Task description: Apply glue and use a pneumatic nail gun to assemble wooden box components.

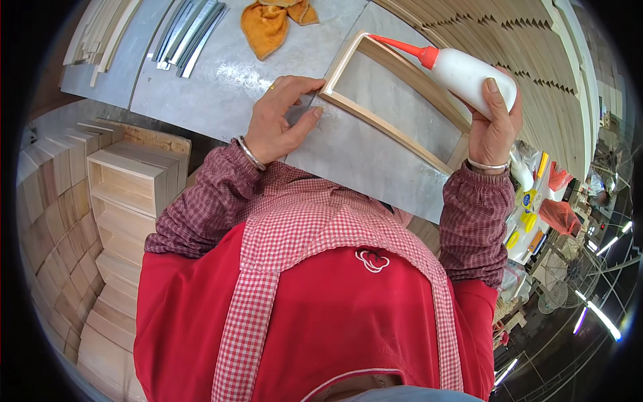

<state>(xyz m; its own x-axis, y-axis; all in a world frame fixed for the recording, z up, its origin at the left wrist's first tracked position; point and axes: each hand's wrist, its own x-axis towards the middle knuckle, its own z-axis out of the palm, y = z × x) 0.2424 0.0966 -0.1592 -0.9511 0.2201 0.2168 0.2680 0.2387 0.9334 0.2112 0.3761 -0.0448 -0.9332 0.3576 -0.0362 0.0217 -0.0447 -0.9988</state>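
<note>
A rectangular wooden frame (388, 129) lies on the grey table, and a line of white glue runs along its left end piece. My right hand (497, 120) is closed round a white glue bottle (469, 75) with a red nozzle. The bottle is tipped to the left, its nozzle tip at the frame's far left corner. At the near left corner my left hand (284, 115) rests with fingers apart, the index fingertip touching the wood and the thumb just below it. No object is in its grasp.
An orange cloth (266, 28) and a bundle of grey and white strips (191, 33) lie farther back on the table (194, 94). Long wooden strips (522, 60) are stacked at the right. Wooden boxes (124, 181) stand piled at the lower left.
</note>
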